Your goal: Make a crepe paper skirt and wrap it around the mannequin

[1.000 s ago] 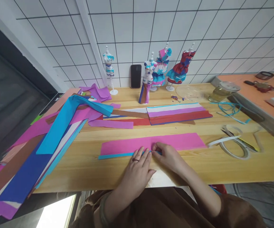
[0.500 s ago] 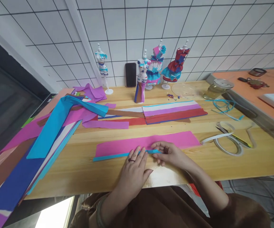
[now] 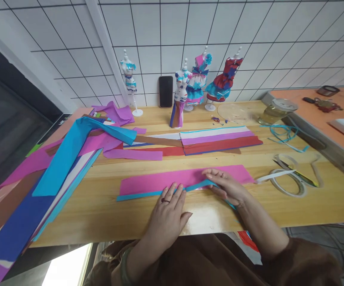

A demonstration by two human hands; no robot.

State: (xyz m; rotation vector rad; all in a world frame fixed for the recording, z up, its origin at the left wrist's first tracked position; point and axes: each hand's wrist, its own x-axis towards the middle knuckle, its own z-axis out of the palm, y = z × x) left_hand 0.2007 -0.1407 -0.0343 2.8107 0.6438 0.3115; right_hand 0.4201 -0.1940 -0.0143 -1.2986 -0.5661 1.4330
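A long pink strip of crepe paper (image 3: pixel 150 180) lies flat on the wooden table before me. Along its near edge runs a narrow blue strip (image 3: pixel 138 196). My left hand (image 3: pixel 168 210) lies flat with fingers stretched over the blue strip and the pink paper's edge. Farther right, my right hand (image 3: pixel 227 186) holds the blue strip, lifted slightly off the edge, between thumb and fingers. The strip's loose end trails under that hand toward the wrist. White tape (image 3: pixel 275 175) stretches from the pink strip's right corner to a tape roll (image 3: pixel 289 186).
Crepe paper strips (image 3: pixel 58 159) pile up at the left. Striped joined paper (image 3: pixel 219 139) lies behind the pink strip. Small dressed mannequins (image 3: pixel 227 81) and a phone (image 3: pixel 166 91) stand by the wall. At right are a yellow cutter (image 3: pixel 306 179), blue cord (image 3: pixel 283 132) and a cup (image 3: pixel 276 111).
My right hand has slid to the right along the blue strip and raised that part of it. My left hand stays pressed in place. The view has shifted slightly.
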